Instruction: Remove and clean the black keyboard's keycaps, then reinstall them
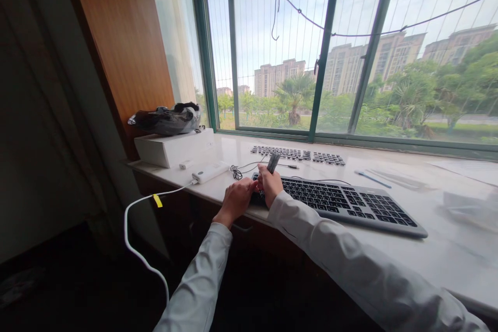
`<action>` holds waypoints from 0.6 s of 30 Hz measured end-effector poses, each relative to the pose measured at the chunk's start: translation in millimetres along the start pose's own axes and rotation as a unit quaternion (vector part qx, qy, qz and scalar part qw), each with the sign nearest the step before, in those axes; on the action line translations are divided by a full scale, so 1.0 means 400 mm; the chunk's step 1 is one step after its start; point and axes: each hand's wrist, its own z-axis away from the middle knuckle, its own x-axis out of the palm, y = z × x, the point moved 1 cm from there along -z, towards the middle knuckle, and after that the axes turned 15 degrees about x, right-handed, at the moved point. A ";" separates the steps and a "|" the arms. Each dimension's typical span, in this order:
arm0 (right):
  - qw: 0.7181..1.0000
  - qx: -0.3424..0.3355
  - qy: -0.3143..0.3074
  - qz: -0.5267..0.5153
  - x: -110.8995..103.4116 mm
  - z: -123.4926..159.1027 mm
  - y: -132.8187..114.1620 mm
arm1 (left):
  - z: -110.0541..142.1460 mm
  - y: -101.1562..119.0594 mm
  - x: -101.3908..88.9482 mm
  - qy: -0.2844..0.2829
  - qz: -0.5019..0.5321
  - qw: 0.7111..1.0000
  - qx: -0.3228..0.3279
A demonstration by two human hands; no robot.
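A grey keyboard with black keys lies along the front of the white counter. My right hand is closed around a small black brush, whose dark flared end points up and away above the keyboard's left end. Beside it, my left hand rests at the keyboard's left corner, its fingers bent and pressed together close to the right hand's fingers. Whatever those left fingers hold, if anything, is hidden. Both hands cover the leftmost keys.
Loose black keycaps lie in rows near the window. A thin black cable, a white power strip and a white box topped by a dark plastic bag are at left. A blue stick lies behind the keyboard.
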 end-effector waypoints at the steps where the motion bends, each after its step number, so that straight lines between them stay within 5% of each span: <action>1: 1.000 -0.004 0.008 -0.003 0.000 -0.002 0.003 | 0.001 0.003 0.000 -0.005 -0.013 1.000 0.003; 18: 0.995 -0.032 0.075 -0.065 -0.001 0.008 0.005 | 0.006 0.025 -0.009 -0.016 -0.017 1.000 0.001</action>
